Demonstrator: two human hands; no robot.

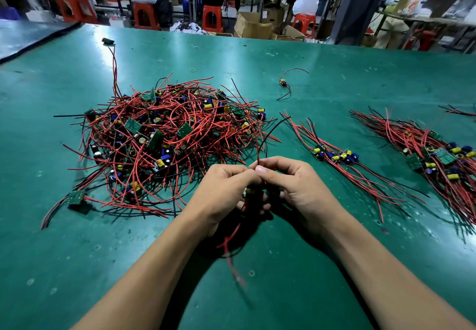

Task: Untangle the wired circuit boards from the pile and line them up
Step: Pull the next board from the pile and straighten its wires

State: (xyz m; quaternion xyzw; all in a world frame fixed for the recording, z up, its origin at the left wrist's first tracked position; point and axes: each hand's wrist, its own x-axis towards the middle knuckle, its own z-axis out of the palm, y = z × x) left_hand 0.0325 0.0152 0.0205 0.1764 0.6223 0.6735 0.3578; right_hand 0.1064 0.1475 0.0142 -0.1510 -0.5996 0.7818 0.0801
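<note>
A big tangled pile [164,139] of small green circuit boards with red and black wires lies on the green table, left of centre. In front of it my left hand [221,190] and my right hand [291,183] meet, both closed on one wired circuit board [249,192]. Its board is mostly hidden between my fingers. Red and black wires rise above my thumbs and others hang below my hands. To the right lies a lined-up row of boards [334,154], wires combed straight. A second, larger lined-up bundle [438,157] lies further right.
A single wired board [283,82] lies alone beyond the rows. A black part with a long wire [108,41] sits at the far left of the green mat [334,77]. People on red stools and cardboard boxes stand beyond the far table edge.
</note>
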